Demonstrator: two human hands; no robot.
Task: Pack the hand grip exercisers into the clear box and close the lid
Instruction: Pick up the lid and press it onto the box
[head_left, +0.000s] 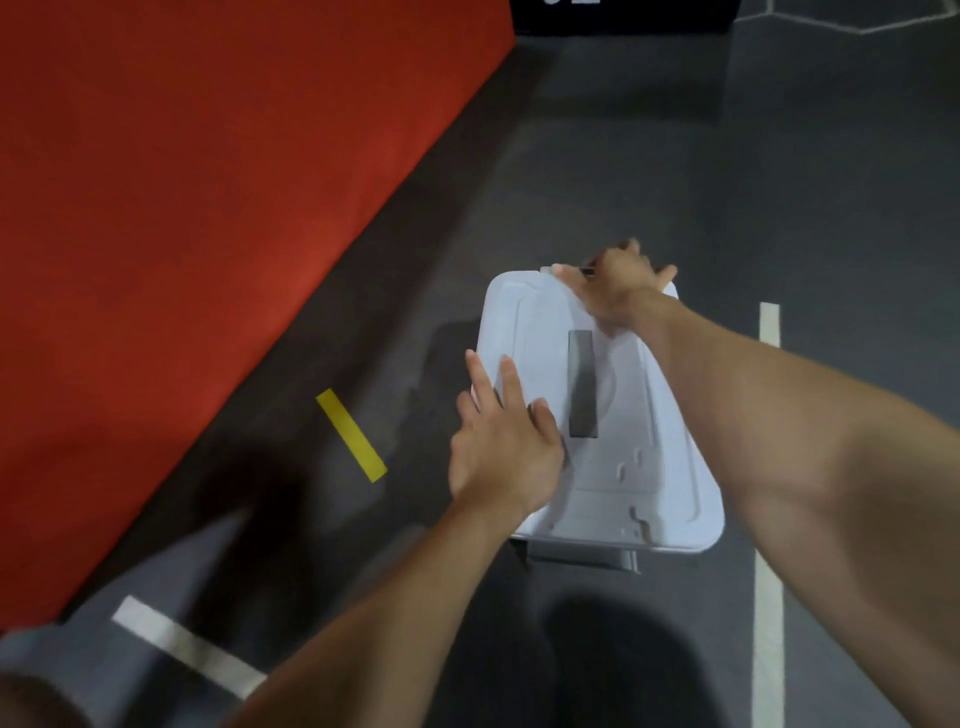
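Observation:
The clear box stands on the dark floor with its whitish lid (649, 415) lying on top; a grey handle strip (582, 384) runs along the lid's middle. My left hand (501, 441) rests flat on the lid's left side, fingers spread. At the lid's far edge, my right hand (618, 288) curls its fingers over the rim. A bit of the box's body (582, 558) shows below the near edge. No hand grip exercisers are visible; the lid hides the inside.
A red mat (208, 208) fills the left side, its edge running diagonally near the box. Yellow tape (352, 435) and white tape lines (769, 519) mark the grey floor. A dark object (623, 15) stands at the far top.

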